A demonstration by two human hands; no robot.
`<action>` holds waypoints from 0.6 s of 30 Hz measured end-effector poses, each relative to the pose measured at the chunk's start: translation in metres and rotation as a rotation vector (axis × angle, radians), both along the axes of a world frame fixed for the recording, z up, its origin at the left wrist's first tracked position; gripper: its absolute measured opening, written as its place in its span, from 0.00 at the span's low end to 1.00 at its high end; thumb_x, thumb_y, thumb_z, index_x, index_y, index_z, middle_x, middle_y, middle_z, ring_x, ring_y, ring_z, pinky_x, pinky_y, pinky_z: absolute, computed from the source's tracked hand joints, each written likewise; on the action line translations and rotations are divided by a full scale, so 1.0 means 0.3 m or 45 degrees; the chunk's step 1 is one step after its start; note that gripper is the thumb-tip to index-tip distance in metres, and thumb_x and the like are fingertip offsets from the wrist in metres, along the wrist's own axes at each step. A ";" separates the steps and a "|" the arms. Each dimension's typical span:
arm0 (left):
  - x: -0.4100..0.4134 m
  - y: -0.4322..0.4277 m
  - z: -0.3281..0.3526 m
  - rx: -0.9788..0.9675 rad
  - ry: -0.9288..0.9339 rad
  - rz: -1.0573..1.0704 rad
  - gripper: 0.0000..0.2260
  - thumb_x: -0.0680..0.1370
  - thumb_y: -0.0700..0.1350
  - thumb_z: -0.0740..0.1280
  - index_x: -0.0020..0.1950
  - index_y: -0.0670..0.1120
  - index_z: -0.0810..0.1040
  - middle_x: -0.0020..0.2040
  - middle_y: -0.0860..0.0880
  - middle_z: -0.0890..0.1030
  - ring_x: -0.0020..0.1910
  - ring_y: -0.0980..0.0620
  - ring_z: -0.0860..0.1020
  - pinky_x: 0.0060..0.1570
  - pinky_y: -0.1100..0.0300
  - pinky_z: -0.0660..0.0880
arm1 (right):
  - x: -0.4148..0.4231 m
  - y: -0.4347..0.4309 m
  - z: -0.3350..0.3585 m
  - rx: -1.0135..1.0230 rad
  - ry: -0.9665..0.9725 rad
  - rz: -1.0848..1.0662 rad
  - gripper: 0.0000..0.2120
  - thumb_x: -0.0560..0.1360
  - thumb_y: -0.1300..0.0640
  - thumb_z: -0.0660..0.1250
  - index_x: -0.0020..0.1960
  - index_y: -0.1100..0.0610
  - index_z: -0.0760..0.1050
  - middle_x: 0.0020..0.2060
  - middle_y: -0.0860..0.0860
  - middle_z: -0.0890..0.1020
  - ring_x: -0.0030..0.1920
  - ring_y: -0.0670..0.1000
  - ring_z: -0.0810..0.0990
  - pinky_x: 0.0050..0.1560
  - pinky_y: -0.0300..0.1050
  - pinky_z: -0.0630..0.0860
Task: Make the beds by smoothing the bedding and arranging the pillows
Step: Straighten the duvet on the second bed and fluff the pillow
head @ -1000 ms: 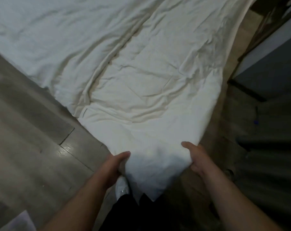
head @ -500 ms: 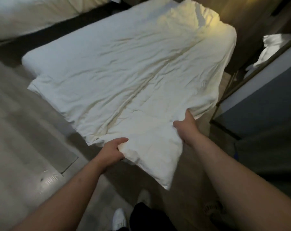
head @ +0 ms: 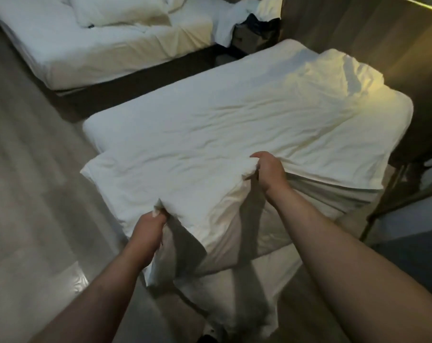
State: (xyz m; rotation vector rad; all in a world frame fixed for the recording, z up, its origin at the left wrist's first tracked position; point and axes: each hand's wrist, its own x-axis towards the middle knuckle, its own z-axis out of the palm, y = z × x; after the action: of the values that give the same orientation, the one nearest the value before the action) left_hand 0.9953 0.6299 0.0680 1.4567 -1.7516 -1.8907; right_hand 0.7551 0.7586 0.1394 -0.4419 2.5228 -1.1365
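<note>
My left hand (head: 149, 227) and right hand (head: 269, 170) are both fisted on the white duvet's (head: 210, 134) near end; it lies lengthwise along the near bed (head: 96, 125), running away from me.

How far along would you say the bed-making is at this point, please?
Done: the duvet already lies spread over most of the near bed, though wrinkled. In hand: the left hand and right hand both grip its bunched foot end, which hangs toward the floor. Left: smoothing that end, and the far bed, whose pillow and bedding look rumpled.
</note>
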 end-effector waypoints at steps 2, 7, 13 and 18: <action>-0.042 -0.103 0.001 0.166 0.123 0.123 0.12 0.81 0.46 0.60 0.47 0.42 0.80 0.38 0.45 0.83 0.40 0.45 0.79 0.36 0.55 0.74 | -0.044 -0.141 0.017 -0.042 0.010 -0.026 0.16 0.75 0.64 0.56 0.55 0.60 0.79 0.56 0.57 0.81 0.59 0.56 0.76 0.59 0.43 0.71; -0.076 -0.404 -0.111 0.324 0.236 0.232 0.12 0.82 0.46 0.59 0.48 0.41 0.78 0.33 0.49 0.83 0.41 0.46 0.83 0.39 0.60 0.76 | -0.095 -0.546 -0.021 -0.057 -0.012 0.070 0.21 0.65 0.55 0.53 0.51 0.55 0.80 0.55 0.54 0.82 0.58 0.56 0.77 0.61 0.50 0.73; -0.019 -0.781 -0.333 0.568 0.259 0.459 0.12 0.81 0.49 0.61 0.52 0.43 0.80 0.43 0.45 0.85 0.40 0.48 0.84 0.41 0.55 0.81 | -0.064 -1.082 -0.290 0.169 0.032 0.384 0.16 0.77 0.60 0.55 0.60 0.55 0.75 0.61 0.57 0.79 0.62 0.58 0.75 0.63 0.49 0.69; 0.029 -0.923 -0.653 0.510 -0.296 0.322 0.07 0.76 0.42 0.67 0.48 0.38 0.77 0.34 0.42 0.78 0.31 0.46 0.74 0.30 0.61 0.73 | -0.038 -1.194 -0.679 0.694 -0.207 0.833 0.36 0.75 0.57 0.61 0.78 0.50 0.48 0.70 0.58 0.69 0.68 0.59 0.70 0.69 0.49 0.64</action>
State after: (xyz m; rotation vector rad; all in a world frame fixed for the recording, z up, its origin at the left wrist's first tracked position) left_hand 1.0040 0.3531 -0.1280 2.0011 -1.2301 -2.0803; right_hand 0.7436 0.4005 -0.0643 -0.8801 2.1552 -0.2216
